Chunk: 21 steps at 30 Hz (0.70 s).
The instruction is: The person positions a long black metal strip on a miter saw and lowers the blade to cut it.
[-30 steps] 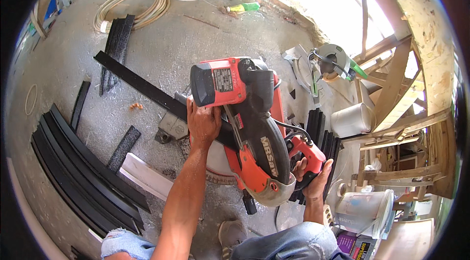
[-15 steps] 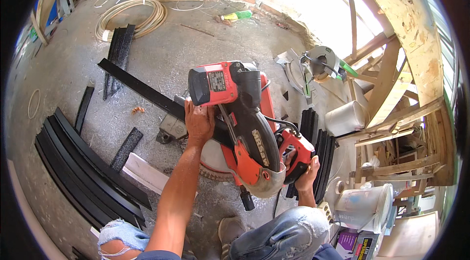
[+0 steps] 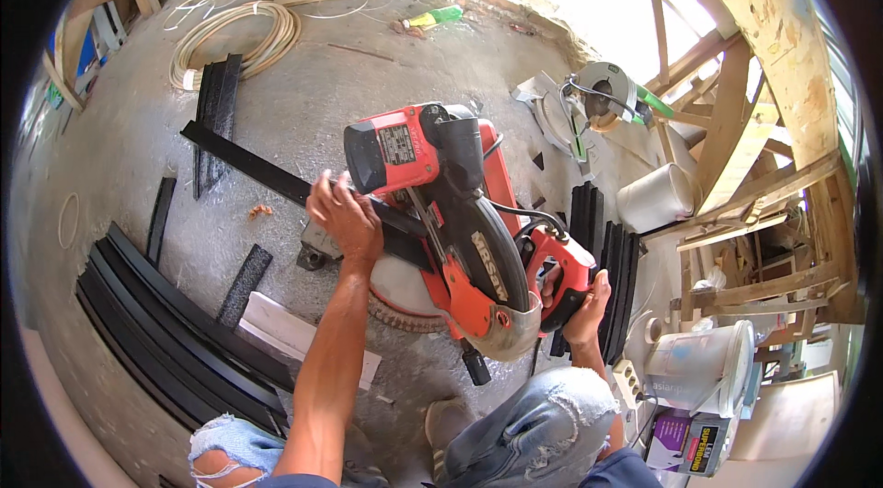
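A red and black miter saw [image 3: 483, 249] stands on the floor in front of me. My right hand [image 3: 584, 309] is wrapped round its red and black handle [image 3: 564, 276]. A long black molding strip [image 3: 253, 164] lies across the saw's base, slanting out to the far left. Over this strip, beside the motor housing, is my left hand [image 3: 348, 221], its fingers apart and partly lifted. Whether its palm touches the strip I cannot tell. The saw head hides the strip's near end and the cutting spot.
Long black moldings [image 3: 175, 332] lie at left, near short offcuts [image 3: 244, 284] and a white strip [image 3: 285, 332]. More black strips [image 3: 607, 258] lie right of the saw. A second miter saw [image 3: 589, 106], buckets [image 3: 694, 359], a coiled hose [image 3: 235, 42] and wooden framing [image 3: 763, 166] surround the area.
My left hand has loosened on the strip, its fingers lifting and spreading toward the left. My right hand keeps its grip on the saw handle. The whole view has shifted slightly.
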{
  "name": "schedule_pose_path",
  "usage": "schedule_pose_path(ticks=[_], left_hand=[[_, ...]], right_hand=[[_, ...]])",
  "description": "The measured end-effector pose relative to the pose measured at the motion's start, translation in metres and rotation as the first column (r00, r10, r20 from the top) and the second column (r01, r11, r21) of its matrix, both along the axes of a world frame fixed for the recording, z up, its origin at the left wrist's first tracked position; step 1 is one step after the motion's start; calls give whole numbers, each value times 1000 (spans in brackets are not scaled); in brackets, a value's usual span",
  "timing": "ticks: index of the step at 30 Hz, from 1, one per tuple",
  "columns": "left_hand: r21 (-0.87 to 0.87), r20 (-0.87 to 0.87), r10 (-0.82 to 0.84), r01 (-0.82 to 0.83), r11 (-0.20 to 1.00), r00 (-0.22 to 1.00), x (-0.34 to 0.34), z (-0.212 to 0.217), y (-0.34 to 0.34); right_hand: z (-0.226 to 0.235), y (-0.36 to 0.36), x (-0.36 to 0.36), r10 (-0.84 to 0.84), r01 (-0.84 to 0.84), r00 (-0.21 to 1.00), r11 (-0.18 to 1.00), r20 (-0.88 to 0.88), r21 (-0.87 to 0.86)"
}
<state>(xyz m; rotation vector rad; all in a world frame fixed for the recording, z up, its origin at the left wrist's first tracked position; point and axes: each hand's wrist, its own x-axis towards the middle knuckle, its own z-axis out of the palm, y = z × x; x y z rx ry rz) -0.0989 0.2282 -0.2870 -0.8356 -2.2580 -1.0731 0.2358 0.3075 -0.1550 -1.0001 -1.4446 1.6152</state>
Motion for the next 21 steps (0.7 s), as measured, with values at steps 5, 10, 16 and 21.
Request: schedule_pose_path(ticks=[5,10,16,21], left_hand=[[-105,167,496,-485,868,852,-38,-20,-14],[-281,634,513,-445,850,579,-75,-19,-21],[-9,660,410,-540,842,630,-106,-33,-41],[406,810,-11,-545,733,587,-130,18,-68]], right_hand=[[-3,-3,-3,-7,6,1000,1000,22,29],[10,-3,-7,54,-52,997,998,-48,39],[5,-4,-8,16,-15,1000,999,-20,46],[3,-1,-1,-20,21,999,999,-26,34]])
